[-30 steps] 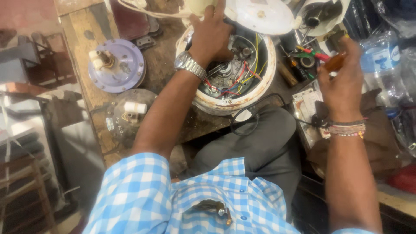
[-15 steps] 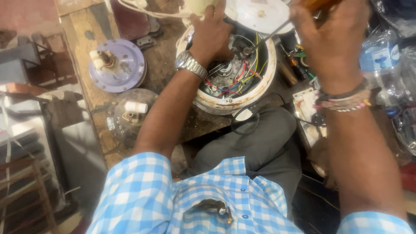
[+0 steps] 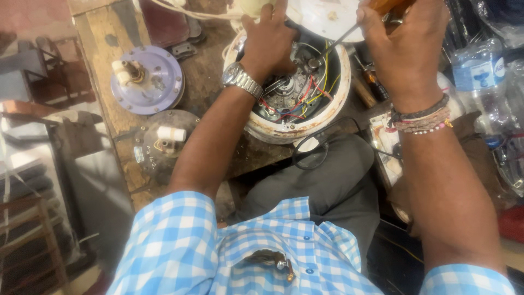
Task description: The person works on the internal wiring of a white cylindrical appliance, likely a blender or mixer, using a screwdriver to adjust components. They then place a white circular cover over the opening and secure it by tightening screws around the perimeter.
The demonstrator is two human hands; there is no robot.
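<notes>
Your left hand (image 3: 273, 41) presses down on the round white motor case (image 3: 289, 123) on the desk (image 3: 210, 71), fingers closed over its rim to keep it from moving. Your right hand (image 3: 406, 46) grips a screwdriver (image 3: 341, 38), tip poking among the wires (image 3: 319, 90).

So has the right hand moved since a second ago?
Yes. The right hand has gone up and inward from beside the water bottle, bringing the screwdriver over the open motor housing.
</notes>
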